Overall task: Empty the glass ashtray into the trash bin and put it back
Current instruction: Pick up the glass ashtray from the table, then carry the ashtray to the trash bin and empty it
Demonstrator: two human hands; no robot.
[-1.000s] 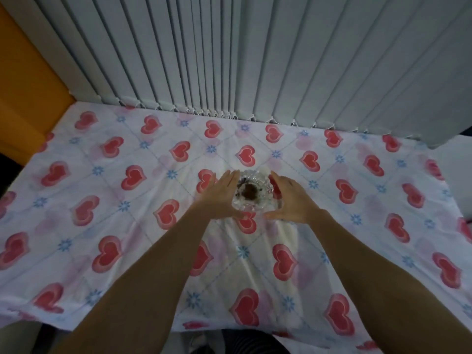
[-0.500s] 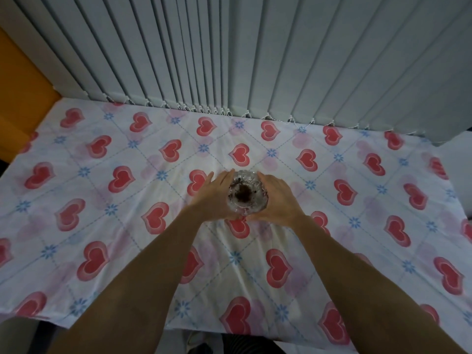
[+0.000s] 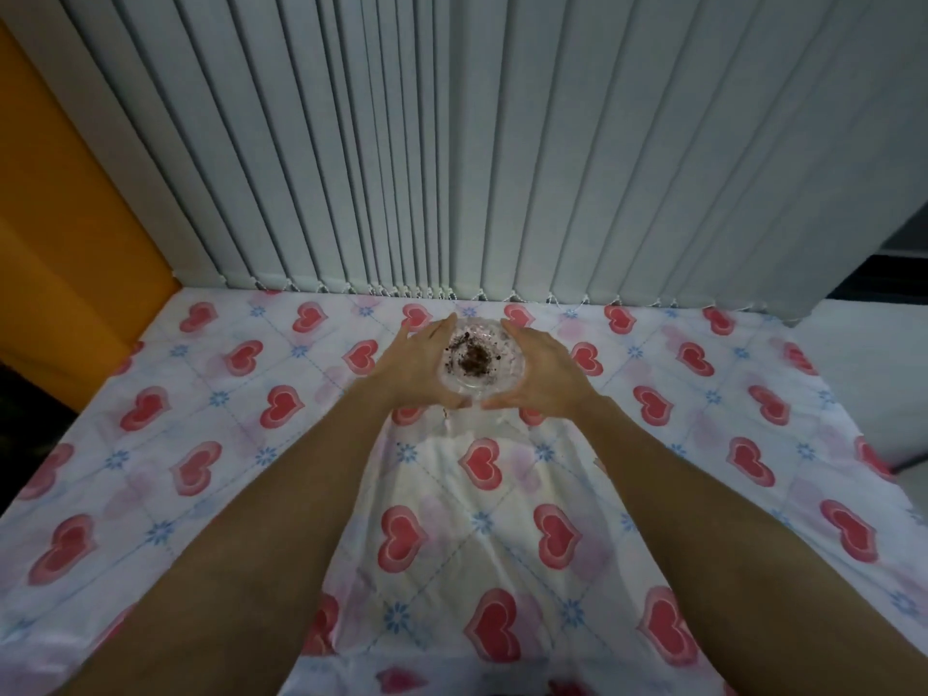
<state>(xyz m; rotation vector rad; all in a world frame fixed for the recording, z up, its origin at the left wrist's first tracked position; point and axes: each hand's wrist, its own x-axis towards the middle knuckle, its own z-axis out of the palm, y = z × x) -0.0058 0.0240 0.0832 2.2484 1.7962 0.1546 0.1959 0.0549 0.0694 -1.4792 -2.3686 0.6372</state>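
A round clear glass ashtray with dark ash and crumbs in its bowl is held between both my hands, upright and a little above the table. My left hand cups its left side with the thumb under the near rim. On the other side, my right hand cups the right side the same way. A faint shadow and a small dark speck lie on the cloth just below. No trash bin is in view.
The table wears a white cloth printed with red hearts and blue flowers. Grey vertical blinds hang along the far edge. An orange wall panel stands at the left, and a dark gap shows at the far right.
Both hands closed in from the sides onto the ashtray and took hold of it. It has since come up off the cloth, and the view has tilted up toward the blinds.
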